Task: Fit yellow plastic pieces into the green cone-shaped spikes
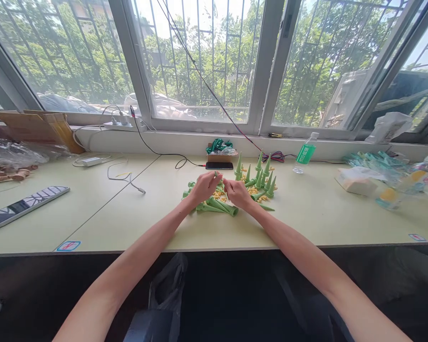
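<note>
My left hand (204, 186) is closed above the pile on the table, with a bit of green plastic (216, 174) showing at its fingertips. Right beside it, my right hand (237, 193) is pinched shut, and whatever lies between its fingers is too small to make out. Below and in front of the hands lie hollow green plastic cones (231, 209) on their sides. Several pointed green spikes (270, 186) stand upright just beyond my right hand. Small yellow pieces (219, 195) are scattered among them.
Behind the pile are a black phone (219, 166) and a small box of green material (220, 151). A water bottle (305, 154) stands to the right, near a tissue pack (356, 180). Leftward lie a cable (130, 178) and a long dark-topped device (26, 205).
</note>
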`<state>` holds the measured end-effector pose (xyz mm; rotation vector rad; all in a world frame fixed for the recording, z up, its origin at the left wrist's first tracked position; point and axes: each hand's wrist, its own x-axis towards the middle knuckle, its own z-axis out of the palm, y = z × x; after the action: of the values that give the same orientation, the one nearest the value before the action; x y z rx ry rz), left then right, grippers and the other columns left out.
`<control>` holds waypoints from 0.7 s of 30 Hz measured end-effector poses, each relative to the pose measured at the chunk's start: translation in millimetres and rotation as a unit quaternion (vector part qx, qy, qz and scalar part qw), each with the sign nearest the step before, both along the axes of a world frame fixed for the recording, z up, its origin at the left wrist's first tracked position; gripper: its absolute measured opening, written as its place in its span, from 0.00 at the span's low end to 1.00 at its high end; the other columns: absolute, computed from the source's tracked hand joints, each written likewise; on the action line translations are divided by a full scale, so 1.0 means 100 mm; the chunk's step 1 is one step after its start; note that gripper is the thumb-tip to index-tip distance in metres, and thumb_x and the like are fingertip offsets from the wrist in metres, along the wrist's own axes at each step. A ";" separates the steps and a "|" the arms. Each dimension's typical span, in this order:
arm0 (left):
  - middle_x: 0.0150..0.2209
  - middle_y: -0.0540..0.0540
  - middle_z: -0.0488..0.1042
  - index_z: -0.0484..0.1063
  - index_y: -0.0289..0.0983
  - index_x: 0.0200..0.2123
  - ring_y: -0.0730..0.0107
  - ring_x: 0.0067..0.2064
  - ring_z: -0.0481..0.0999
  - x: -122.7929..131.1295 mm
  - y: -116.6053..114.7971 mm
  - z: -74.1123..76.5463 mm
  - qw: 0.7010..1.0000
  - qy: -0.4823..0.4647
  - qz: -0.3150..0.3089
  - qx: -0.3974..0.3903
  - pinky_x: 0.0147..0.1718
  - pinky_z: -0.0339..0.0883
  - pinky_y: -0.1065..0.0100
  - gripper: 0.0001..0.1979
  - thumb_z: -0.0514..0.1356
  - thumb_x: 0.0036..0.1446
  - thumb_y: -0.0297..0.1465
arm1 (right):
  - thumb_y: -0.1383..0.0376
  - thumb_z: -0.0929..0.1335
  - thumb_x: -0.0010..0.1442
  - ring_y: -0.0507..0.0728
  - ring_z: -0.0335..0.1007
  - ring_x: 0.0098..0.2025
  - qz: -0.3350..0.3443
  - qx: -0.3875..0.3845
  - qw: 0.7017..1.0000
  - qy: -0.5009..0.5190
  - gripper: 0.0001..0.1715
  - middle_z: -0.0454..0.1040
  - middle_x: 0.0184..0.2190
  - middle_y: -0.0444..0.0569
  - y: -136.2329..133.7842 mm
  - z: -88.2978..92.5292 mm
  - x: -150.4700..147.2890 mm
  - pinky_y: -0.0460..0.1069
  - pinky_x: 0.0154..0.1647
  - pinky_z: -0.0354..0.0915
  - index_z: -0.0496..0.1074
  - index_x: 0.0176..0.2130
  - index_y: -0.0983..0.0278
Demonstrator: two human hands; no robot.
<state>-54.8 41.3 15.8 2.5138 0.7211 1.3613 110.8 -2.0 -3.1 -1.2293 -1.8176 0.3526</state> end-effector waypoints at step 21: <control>0.53 0.37 0.70 0.73 0.37 0.47 0.71 0.34 0.77 0.00 -0.06 0.03 0.995 -0.022 -0.087 -0.046 0.32 0.75 0.68 0.22 0.47 0.69 0.46 | 0.44 0.51 0.69 0.55 0.66 0.21 -0.047 0.012 0.997 0.067 0.35 0.65 0.14 0.46 0.03 0.02 0.02 0.50 0.29 0.60 0.63 0.22 0.59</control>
<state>-54.7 35.5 18.6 2.4043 0.5293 1.2902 112.4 1.0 -0.7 -1.2410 -1.6394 0.3502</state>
